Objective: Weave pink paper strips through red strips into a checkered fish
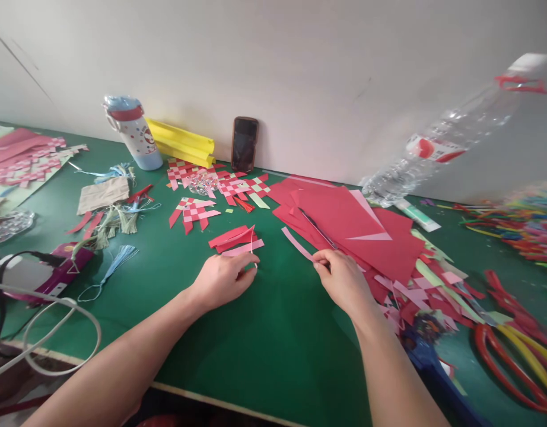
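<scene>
My left hand [223,277] rests on the green table [255,344], fingers closed in a pinch on a thin pale paper strip [252,243] that stands up from a small pile of red and pink strips [235,239]. My right hand [342,279] is closed in a pinch on the end of a pink paper strip [296,243] that runs up and left from it. Just beyond that hand lies a stack of red paper sheets [344,222] with a thin dark tool [318,230] on top.
Woven red-and-white paper pieces [193,212] lie mid-table. A phone [244,143], a yellow folded sheet [184,144] and a lidded cup [133,133] stand by the wall. A clear plastic bottle [438,148] leans at right. Paper scraps, scissors [514,356] and coloured sticks fill the right side; cords and tassels the left.
</scene>
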Demonstrator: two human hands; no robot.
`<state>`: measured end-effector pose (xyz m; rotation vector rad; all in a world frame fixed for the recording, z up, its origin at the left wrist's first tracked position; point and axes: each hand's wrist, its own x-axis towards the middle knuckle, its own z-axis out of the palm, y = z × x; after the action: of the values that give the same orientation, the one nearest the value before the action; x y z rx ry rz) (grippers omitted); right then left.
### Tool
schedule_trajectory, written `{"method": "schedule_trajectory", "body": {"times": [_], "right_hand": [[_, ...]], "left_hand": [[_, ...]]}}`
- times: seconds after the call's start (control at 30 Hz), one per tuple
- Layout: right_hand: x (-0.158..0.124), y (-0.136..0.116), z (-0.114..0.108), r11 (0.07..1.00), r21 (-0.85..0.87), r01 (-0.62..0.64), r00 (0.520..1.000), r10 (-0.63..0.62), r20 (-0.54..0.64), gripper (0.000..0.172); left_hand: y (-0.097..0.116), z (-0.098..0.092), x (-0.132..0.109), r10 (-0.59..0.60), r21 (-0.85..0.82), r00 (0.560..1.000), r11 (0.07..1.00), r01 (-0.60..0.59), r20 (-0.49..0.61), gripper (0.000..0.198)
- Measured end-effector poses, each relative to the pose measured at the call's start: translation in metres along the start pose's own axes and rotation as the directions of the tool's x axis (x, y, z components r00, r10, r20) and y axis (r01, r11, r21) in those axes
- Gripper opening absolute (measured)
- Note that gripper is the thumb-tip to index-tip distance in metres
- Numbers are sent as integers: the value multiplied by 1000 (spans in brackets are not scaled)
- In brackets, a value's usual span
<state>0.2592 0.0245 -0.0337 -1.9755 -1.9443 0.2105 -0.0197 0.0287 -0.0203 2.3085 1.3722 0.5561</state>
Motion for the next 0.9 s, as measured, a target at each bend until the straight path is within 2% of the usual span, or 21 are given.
{"method": "schedule_trajectory", "body": {"times": [0.17,0.27,0.4,0.5,0.63,0.77,0.9], "right_hand": [[-1,-1,1,1000,3,-7,1000,7,-18,16],[-1,0,1,1000,8,-20,1000,20,-14,24],[0,-3,-1,1000,9,-14,1000,14,1,19],[-2,-7,-2,1000,8,-9,1000,9,3,17],[-4,-12,-1,1000,18,5,1000,-6,18,9],[-5,-18,-2,999,37,17,1000,-18,19,10],[-7,-31,-8,995,90,43,998,-46,33,13]], "left_hand": [[1,-2,-2,-19,-56,983,998,8,-185,31],[2,-1,-3,23,-67,959,997,-43,-283,25],[5,-1,-3,118,-63,924,987,-151,-363,21],[6,-1,-3,156,-70,904,977,-199,-398,19],[6,0,-3,168,-75,900,974,-216,-403,18],[7,0,-4,205,-64,889,966,-252,-410,17],[11,-2,-4,301,35,837,946,-321,-458,19]]}}
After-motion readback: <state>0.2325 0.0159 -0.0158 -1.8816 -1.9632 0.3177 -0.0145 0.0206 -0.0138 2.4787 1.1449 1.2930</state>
